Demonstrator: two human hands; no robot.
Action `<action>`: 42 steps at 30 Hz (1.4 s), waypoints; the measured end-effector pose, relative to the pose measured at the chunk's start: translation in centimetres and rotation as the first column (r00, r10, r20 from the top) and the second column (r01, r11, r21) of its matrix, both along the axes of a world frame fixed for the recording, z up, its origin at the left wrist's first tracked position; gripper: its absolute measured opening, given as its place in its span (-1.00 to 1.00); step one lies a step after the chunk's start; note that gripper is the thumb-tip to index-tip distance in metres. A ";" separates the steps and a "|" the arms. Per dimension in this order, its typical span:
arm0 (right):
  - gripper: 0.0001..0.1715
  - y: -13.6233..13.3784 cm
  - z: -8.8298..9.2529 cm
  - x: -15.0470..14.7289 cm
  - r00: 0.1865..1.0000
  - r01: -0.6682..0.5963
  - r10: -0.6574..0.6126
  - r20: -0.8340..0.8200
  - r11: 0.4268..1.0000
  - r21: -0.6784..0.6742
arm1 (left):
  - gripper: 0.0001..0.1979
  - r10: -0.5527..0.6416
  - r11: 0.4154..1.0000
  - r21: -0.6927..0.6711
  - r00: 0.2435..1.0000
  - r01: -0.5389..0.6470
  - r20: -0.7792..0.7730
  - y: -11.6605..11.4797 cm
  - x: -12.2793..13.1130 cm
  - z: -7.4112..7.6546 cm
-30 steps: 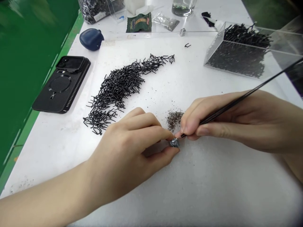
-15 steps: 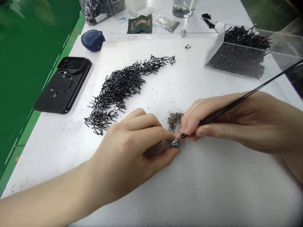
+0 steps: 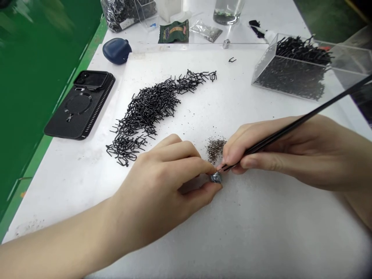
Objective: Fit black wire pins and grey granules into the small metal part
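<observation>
Small metal part (image 3: 216, 178) pinched narrowly between thumb and forefinger of left hand (image 3: 162, 186), held just over white sheet (image 3: 261, 232). Black tweezers (image 3: 302, 119) gripped by fingers of right hand (image 3: 276, 155), tips set against part. Grey granule pile (image 3: 215, 150) just behind; black bent-wire clips (image 3: 148, 108) to left; clip-filled acrylic tray (image 3: 290, 73) beyond.

Wire clips (image 3: 147, 110) are glossy black metal, the box (image 3: 299, 62) clear acrylic.
</observation>
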State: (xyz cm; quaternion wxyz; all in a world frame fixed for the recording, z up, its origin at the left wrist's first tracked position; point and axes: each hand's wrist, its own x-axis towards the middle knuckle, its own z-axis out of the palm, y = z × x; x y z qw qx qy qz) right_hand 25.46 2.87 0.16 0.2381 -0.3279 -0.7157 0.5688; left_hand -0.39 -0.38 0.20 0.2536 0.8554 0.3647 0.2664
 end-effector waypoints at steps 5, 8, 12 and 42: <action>-0.84 -0.2 0.2 -0.3 0.999 0.032 -0.033 0.024 0.999 0.033 | -0.93 0.003 1.000 0.015 1.000 -0.003 0.018 -0.1 -0.1 -0.1; -0.85 -0.3 0.2 -0.4 0.999 0.039 -0.040 0.022 0.999 0.037 | -0.91 0.004 1.000 0.001 1.000 -0.004 0.012 0.0 0.0 0.0; -0.83 -0.3 0.1 -0.3 0.999 0.032 -0.033 0.017 0.999 0.041 | -0.90 0.006 1.000 -0.006 1.000 -0.006 0.009 0.0 0.1 -0.2; -0.81 -0.3 -0.1 0.3 1.000 -0.002 0.002 0.002 1.000 0.019 | -0.93 -0.005 1.000 0.006 1.000 0.005 0.005 0.1 0.1 -0.6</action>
